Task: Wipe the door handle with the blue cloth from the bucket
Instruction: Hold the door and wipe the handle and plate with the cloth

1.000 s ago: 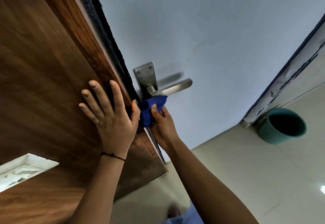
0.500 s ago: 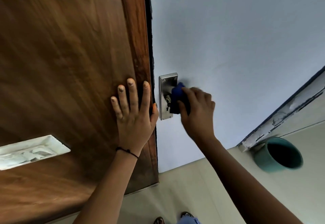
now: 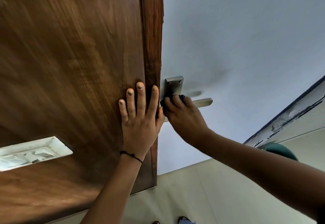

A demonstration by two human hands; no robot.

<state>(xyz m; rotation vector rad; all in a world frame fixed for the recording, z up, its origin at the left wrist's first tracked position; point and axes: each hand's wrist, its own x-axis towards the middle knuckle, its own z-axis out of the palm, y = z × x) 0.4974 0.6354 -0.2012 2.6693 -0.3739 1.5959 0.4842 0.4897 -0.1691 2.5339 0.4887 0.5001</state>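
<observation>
Wooden door (image 3: 70,65) edge-on, pale wall behind. My left hand (image 3: 140,118) lies flat and empty, bracing it. Right hand (image 3: 182,116) clenches blue cloth (image 3: 182,97) on door handle (image 3: 202,102) base, mid-wipe. Next: slide right along lever. Bucket (image 3: 281,151) far right.

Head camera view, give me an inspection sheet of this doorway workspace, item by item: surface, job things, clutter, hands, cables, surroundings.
Surface: brown wood-grain door, its edge towards the camera.
Job's things: silver metal lever door handle on a rectangular backplate; dark blue cloth mostly hidden in the right hand, pressed at the lever's base; teal round bucket on the floor, partly behind the right forearm.
Clutter: nothing seen.
Hands: left hand flat and open on the door by its edge; right hand closed around the cloth.
Cables: nothing seen.
Surroundings: pale blue wall, beige tiled floor, white rectangular fitting on the door.
</observation>
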